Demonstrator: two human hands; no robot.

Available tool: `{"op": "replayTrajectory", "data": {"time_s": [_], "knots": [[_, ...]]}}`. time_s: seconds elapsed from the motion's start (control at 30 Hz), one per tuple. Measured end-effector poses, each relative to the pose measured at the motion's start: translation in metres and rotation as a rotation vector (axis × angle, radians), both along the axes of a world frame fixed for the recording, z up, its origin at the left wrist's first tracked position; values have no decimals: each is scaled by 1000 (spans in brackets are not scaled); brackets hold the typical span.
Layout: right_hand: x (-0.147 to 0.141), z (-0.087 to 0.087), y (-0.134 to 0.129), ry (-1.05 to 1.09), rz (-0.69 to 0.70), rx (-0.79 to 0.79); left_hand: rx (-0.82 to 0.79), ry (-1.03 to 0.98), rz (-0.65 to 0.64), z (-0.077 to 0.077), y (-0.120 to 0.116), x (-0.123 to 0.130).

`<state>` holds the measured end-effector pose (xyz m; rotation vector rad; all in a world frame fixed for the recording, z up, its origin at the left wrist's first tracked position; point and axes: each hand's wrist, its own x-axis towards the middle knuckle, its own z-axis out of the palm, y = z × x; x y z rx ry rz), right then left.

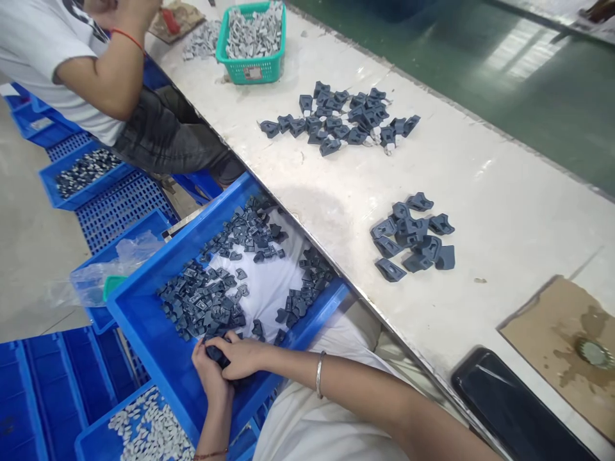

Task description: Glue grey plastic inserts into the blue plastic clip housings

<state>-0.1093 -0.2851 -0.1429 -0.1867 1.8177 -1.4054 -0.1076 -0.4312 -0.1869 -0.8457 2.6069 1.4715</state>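
Observation:
Both my hands meet inside a blue tray [154, 349], near its lower side. Dark grey plastic parts [218, 353] show cupped between them. My left hand [210, 371] curls around the parts from the left and below. From the right, my right hand [243, 356] closes over them, with a silver bangle on that wrist. Many similar dark grey pieces [202, 298] lie in the tray, some on a white sheet [257, 275]. On the white table [331, 205] sit a small pile of larger dark grey parts [413, 234] and a wider pile [346, 118] farther back.
A green basket [254, 69] of light grey parts stands at the table's far end. Another person [103, 83] sits at the upper left. A black phone [514, 406] and stained cardboard [557, 339] lie at lower right. Blue bins [62, 384] stand at left.

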Motion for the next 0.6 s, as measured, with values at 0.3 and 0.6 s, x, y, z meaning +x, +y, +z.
{"op": "replayTrajectory", "data": {"time_s": [0.3, 0.6], "knots": [[4, 53, 19, 208, -160, -2, 85, 98, 136, 83, 50, -22], [23, 136, 98, 346, -600, 30, 135, 262, -235, 160, 151, -39]]}}
